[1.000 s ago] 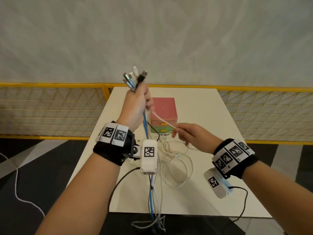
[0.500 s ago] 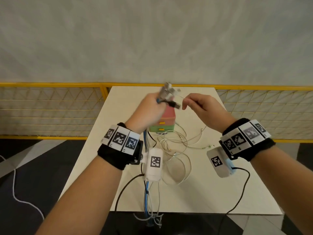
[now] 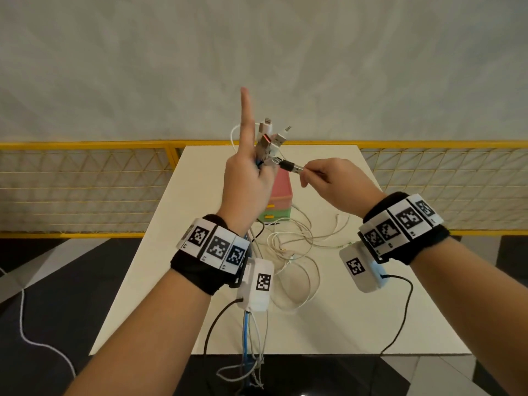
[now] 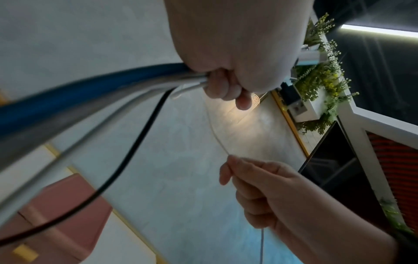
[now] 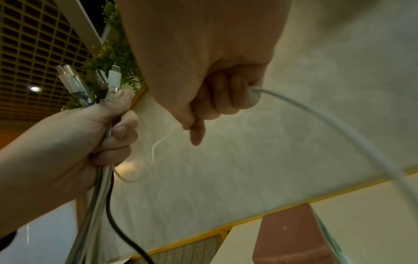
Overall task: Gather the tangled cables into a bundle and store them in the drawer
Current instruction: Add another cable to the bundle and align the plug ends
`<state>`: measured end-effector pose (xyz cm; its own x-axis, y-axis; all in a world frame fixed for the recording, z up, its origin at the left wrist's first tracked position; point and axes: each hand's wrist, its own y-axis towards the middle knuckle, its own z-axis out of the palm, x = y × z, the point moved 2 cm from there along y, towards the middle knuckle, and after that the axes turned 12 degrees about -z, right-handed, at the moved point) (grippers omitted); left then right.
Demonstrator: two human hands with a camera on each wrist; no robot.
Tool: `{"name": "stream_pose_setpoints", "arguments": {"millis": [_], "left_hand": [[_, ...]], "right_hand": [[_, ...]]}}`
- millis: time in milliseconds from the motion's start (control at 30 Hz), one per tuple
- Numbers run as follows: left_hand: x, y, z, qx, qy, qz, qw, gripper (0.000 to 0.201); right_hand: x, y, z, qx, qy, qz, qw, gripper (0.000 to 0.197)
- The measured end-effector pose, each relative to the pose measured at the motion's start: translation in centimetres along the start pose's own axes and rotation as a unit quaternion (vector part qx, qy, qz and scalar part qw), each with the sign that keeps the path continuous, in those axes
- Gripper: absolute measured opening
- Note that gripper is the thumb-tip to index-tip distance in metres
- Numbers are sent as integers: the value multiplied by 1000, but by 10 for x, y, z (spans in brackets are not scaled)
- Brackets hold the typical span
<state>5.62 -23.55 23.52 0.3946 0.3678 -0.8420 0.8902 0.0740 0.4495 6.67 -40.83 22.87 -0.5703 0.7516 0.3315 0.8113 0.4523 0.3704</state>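
Observation:
My left hand (image 3: 257, 175) is raised over the table and grips a bundle of cable ends (image 3: 268, 141), whose plugs stick up; its index finger points straight up. From that fist blue, grey and black cables (image 4: 90, 92) run down past my wrist. My right hand (image 3: 304, 177) is level with the bundle, just right of it, beside a black plug (image 3: 290, 167) sticking out sideways. It pinches a thin white cable (image 5: 153, 148) that loops over to my left hand (image 5: 108, 132). The small pink and green drawer box (image 3: 281, 195) stands behind, its drawers closed.
Loose white cables (image 3: 297, 252) lie tangled on the white table (image 3: 371, 310) in front of the box. Several cable tails (image 3: 251, 355) hang over the table's near edge. A yellow mesh fence (image 3: 85, 184) runs behind the table.
My right hand rose from low over the tangle up to the bundle, drawing the white cable with it. My left hand tilted, then lifted again, and its index finger now points straight up.

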Motion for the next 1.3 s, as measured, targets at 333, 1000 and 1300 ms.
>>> {"name": "stream_pose_setpoints", "arguments": {"millis": [333, 1000, 1300], "left_hand": [[11, 15, -5, 103, 116, -155, 976, 24], [-2, 10, -19, 64, 29, -163, 984, 45], [-2, 6, -17, 30, 69, -162, 984, 20]], "right_hand": [[-1, -11, -3, -4, 25, -47, 999, 27], [-2, -29, -5, 13, 81, -38, 996, 25], [-9, -29, -7, 14, 84, -29, 996, 28]]}}
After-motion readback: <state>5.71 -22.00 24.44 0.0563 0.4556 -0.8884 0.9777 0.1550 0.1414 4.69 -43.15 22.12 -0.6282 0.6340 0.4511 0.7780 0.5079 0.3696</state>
